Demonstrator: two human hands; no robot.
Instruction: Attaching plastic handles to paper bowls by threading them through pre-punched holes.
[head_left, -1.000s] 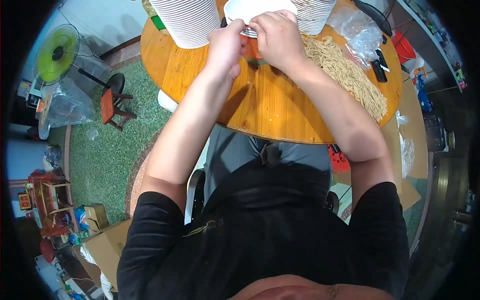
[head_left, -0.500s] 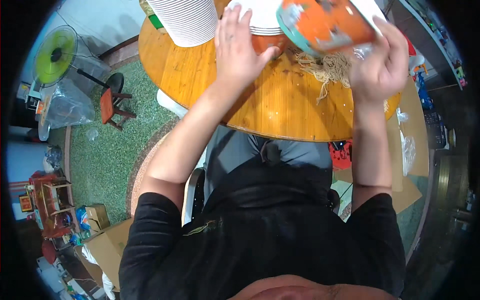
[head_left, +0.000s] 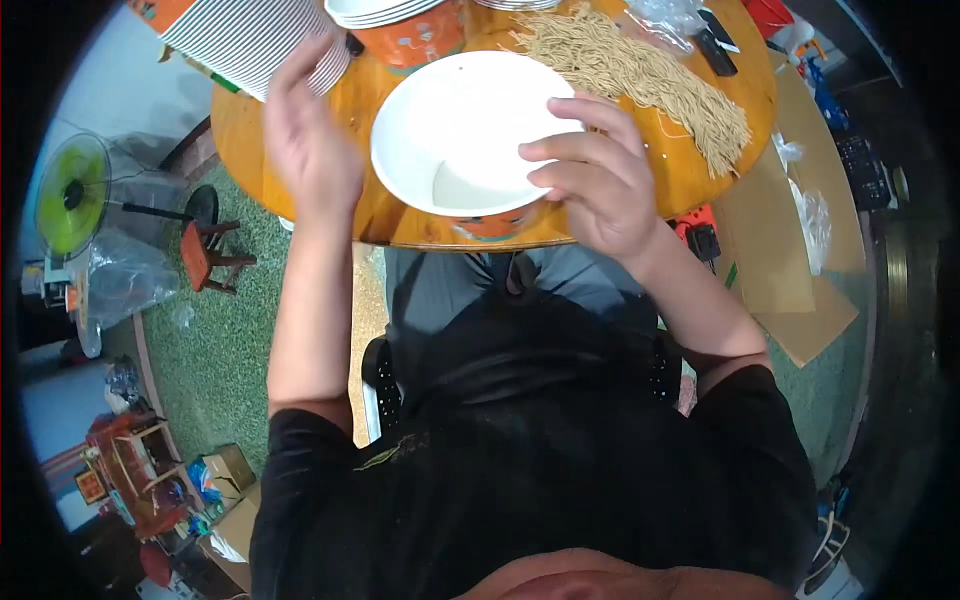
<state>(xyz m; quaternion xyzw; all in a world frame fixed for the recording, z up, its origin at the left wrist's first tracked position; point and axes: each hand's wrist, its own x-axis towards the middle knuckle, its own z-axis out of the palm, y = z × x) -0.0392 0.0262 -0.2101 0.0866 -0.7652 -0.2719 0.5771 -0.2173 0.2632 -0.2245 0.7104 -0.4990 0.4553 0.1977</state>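
Swung nearer since the earlier frame, the white-lined bowl [head_left: 470, 115] is pinched by the right hand [head_left: 607, 185] at the surface's [head_left: 238, 145] near edge; left hand [head_left: 315, 150] loosely open, empty. Slackening grip could drop it.

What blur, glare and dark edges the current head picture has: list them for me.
In the head view, the left hand is blurred, while the right hand looks sharper; in the head view, the white inside of the held paper bowl is nearly washed out, with a greyer patch low down; in the head view, the corners fall to black.
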